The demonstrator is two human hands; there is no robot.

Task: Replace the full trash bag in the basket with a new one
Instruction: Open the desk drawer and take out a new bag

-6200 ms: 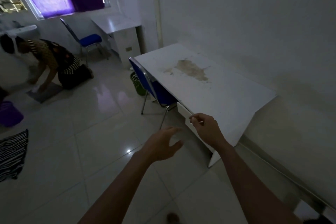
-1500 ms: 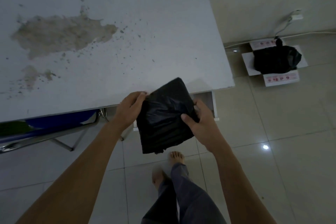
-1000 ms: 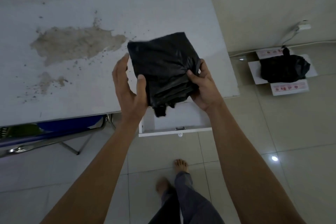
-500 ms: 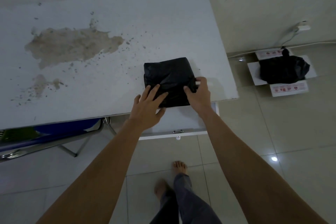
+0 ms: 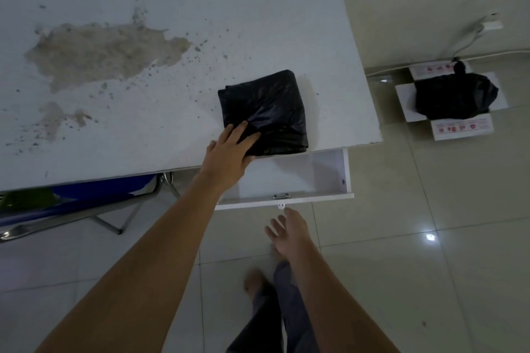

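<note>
- Folded black trash bag [image 5: 265, 112] lies flat on white table [image 5: 172, 8], centre-right of frame, near the front edge.
- Left hand [image 5: 229, 152]: fingers spread, flat on bag's near-left corner, not clenched.
- Right hand [image 5: 288, 231]: loose, empty, just below open drawer [image 5: 289, 175].
- Full tied bag [image 5: 454, 94] in box, right of frame.
</note>
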